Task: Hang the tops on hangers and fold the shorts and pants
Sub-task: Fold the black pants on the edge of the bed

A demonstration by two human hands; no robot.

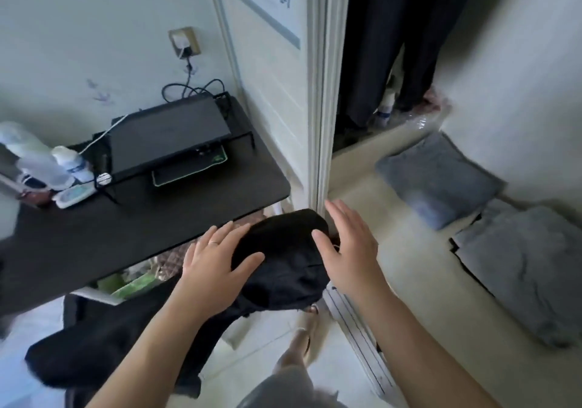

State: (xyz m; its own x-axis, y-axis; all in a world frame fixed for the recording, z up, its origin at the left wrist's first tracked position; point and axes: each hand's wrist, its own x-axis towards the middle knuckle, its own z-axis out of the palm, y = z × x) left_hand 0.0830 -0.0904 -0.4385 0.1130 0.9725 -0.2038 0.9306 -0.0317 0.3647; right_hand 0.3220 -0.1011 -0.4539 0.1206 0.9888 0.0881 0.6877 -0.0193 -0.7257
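One black garment (283, 253) bunched between flat left hand (214, 262) and right hand (349, 250).

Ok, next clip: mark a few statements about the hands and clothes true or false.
1. The left hand lies flat on the black garment. True.
2. The right hand grips a hanger. False: it is open, fingers straight, at the garment's right edge.
3. Folded grey garments lie at the right. True.
4. The black desk is bare. False: bottles stand on it.
5. Dark clothes hang in the closet. True.
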